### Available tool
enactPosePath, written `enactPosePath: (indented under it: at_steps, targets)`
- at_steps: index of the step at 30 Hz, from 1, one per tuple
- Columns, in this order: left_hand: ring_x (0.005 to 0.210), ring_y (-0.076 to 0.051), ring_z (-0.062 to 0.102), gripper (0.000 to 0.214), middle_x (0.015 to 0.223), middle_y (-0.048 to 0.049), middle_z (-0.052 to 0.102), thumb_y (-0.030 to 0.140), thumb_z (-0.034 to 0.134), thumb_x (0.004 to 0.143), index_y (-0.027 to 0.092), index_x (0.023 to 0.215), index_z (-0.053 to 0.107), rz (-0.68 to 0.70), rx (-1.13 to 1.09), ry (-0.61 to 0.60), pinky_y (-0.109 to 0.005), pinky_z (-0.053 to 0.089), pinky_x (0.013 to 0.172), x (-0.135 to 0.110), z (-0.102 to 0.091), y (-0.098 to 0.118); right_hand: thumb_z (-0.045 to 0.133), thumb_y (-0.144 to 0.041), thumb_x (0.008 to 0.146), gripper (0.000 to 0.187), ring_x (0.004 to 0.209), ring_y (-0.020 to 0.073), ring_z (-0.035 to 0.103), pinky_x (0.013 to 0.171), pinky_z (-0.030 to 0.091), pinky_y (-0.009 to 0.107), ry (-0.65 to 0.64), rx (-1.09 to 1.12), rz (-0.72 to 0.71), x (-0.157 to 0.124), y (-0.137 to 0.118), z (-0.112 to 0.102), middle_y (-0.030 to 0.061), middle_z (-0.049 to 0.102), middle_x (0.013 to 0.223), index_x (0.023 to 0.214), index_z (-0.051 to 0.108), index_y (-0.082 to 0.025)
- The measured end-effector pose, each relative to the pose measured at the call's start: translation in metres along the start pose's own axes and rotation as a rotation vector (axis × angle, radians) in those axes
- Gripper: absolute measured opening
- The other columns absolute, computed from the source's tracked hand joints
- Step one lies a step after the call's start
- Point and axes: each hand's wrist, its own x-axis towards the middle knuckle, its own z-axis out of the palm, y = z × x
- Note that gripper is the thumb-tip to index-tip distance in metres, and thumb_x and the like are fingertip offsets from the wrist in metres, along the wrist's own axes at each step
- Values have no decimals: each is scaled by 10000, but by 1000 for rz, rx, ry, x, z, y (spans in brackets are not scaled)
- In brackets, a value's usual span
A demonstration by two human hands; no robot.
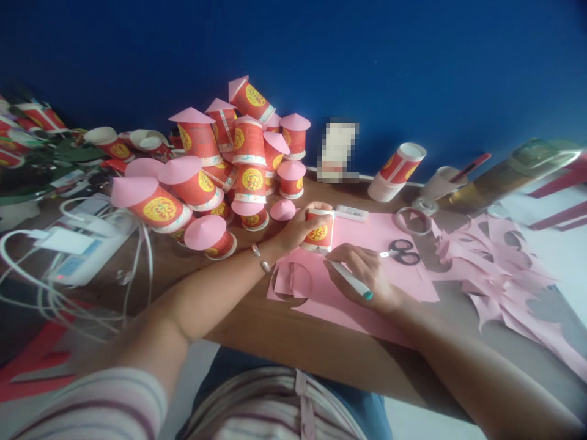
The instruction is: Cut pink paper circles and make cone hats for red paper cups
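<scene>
My left hand (302, 225) is wrapped round a red paper cup (318, 231) with a yellow emblem, held over pink paper. In my right hand (362, 272) is a white marker (351, 279) with a green end pointing back toward me. The marker's tip end is close to the lower rim of the cup; whether it touches, I cannot tell. Under both hands lie pink paper sheets (339, 311), one with a drawn circle at its left. A pair of scissors (403, 252) with dark handles rests on the paper, just beyond my right hand.
Several red cups with pink cone tops (250, 183) are piled at the left. A white power strip (85, 250) with tangled cables lies nearer. Pink paper scraps (499, 263) spread at right, by a tape roll (413, 220). Stacked cups (397, 171) and a bottle (504, 174) stand behind.
</scene>
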Motion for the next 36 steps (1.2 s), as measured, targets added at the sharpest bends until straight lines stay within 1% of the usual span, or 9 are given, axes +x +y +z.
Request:
enactPosePath:
  at_steps: [5, 9, 12, 16, 19, 26, 36]
  targets:
    - [859, -165, 607, 483, 1029, -65, 668, 501, 774, 798, 176, 1133, 648, 24, 19, 3, -324, 471, 810, -1, 2, 2, 593, -90, 953, 126, 641, 142, 646, 576, 509, 273, 9, 3, -4, -1, 3, 0, 30, 696, 808, 1020, 583, -196]
    - [850, -166, 614, 436, 1000, -57, 666, 483, 767, 811, 176, 1096, 648, 19, 22, -11, -315, 471, 780, 0, 1, -1, 594, -82, 951, 140, 657, 146, 657, 579, 516, 274, 26, -6, -16, 0, 4, 0, 35, 698, 817, 1033, 586, -196]
    - [865, -166, 619, 407, 1001, -54, 668, 465, 759, 823, 178, 1088, 648, 24, 24, -20, -314, 474, 795, 0, 0, -4, 604, -81, 949, 142, 660, 148, 662, 578, 519, 273, 32, -18, -20, 0, 5, 0, 38, 699, 823, 1037, 588, -192]
    - [896, -176, 618, 438, 1017, -60, 665, 473, 765, 818, 179, 1121, 647, 21, 35, -11, -309, 480, 792, 0, -1, -3, 610, -88, 949, 148, 666, 146, 665, 584, 528, 269, 56, -19, -20, -1, 6, 0, 35, 700, 830, 1048, 594, -196]
    - [886, -170, 612, 441, 1043, -65, 663, 491, 764, 812, 180, 1100, 641, 13, 36, 9, -302, 480, 776, 0, 0, -2, 618, -86, 939, 158, 653, 145, 661, 574, 526, 267, 78, -17, -13, -2, 5, 0, 25, 697, 808, 1043, 597, -202]
    - [872, -160, 609, 442, 1061, -70, 665, 477, 773, 804, 178, 1095, 625, 8, -5, 3, -304, 477, 794, -1, 1, 0, 620, -78, 924, 164, 623, 148, 666, 572, 535, 275, 51, 1, -25, -1, 1, 1, 23, 704, 787, 1027, 596, -203]
    - [877, -160, 597, 459, 1033, -60, 650, 479, 781, 783, 174, 1082, 614, 4, 7, 14, -298, 468, 791, -2, 3, 2, 608, -64, 933, 156, 626, 139, 647, 573, 518, 269, 29, -3, -34, -1, 2, 1, 23, 692, 787, 1018, 585, -193]
